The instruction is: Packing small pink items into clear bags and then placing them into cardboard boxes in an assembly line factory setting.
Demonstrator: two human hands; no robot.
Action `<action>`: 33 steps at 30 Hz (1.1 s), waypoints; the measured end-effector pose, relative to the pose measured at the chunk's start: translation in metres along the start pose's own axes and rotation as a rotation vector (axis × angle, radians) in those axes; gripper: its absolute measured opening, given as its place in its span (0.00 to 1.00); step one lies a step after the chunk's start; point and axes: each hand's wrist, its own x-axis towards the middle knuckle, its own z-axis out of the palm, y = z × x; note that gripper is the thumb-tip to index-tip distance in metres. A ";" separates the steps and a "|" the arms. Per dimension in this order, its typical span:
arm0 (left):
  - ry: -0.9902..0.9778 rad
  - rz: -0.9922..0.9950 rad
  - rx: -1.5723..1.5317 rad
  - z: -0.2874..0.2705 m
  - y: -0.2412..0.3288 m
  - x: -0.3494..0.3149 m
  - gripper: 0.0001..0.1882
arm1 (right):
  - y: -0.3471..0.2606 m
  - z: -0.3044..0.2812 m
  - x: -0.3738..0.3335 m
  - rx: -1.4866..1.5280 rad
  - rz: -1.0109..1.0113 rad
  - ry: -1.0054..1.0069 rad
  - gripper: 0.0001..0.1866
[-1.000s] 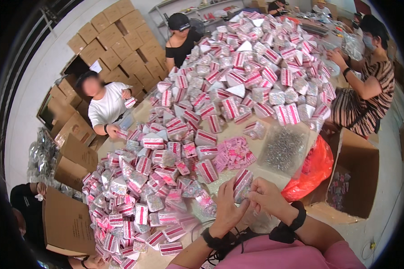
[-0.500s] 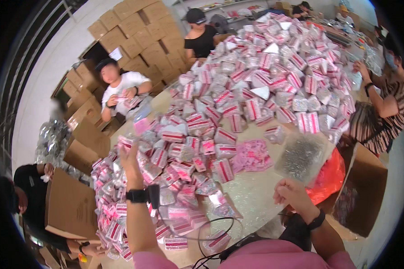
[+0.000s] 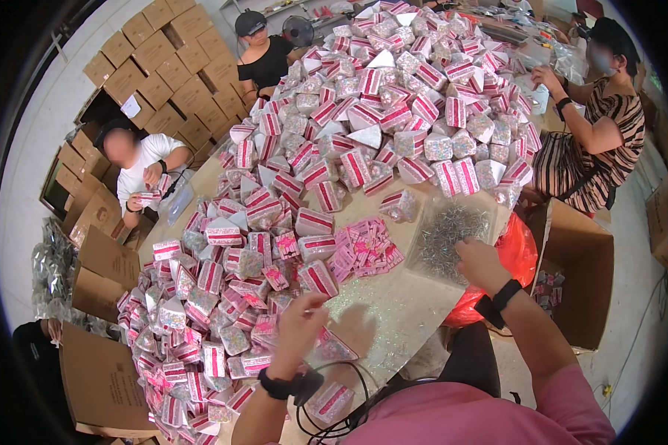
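Observation:
My right hand (image 3: 482, 263) is at the right edge of a shallow clear tray (image 3: 473, 208) of thin metal pins or hooks (image 3: 441, 226). Its fingers are pressed together at the pins, and what they pinch is too small to make out. My left hand (image 3: 299, 330) hovers over the table's near side, fingers loosely bent and apart, with nothing visible in them. Beside it lies a clear wedge-shaped pack (image 3: 334, 346). Small pink printed cards (image 3: 365, 248) are heaped between the tray and a large pile of pink-and-white cake-slice-shaped packs (image 3: 237, 297).
An open cardboard box (image 3: 583, 282) and a red plastic bag (image 3: 516, 256) stand at the right. Black cables (image 3: 364, 371) loop near my left forearm. Other people work around the table (image 3: 393, 304). Stacked cartons (image 3: 163, 74) line the far left wall.
My left hand has drawn back from the pile toward me and to the right. My right hand has reached forward to the pins in the tray. The whole view has shifted.

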 end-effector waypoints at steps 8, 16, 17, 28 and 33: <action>-0.264 0.253 0.281 0.060 -0.022 -0.020 0.14 | 0.003 0.008 0.024 -0.079 -0.023 -0.035 0.06; -0.266 0.360 0.708 0.054 -0.045 -0.015 0.12 | -0.002 0.016 0.030 0.016 -0.098 -0.025 0.06; -0.237 0.355 0.652 0.052 -0.048 -0.012 0.12 | 0.002 0.019 0.031 0.043 -0.100 -0.016 0.06; 0.039 0.523 0.853 0.060 -0.020 0.081 0.15 | 0.014 0.008 0.051 0.423 -0.207 0.228 0.02; 0.042 0.430 1.059 0.065 -0.047 0.112 0.07 | 0.008 0.001 0.049 0.488 -0.127 0.140 0.09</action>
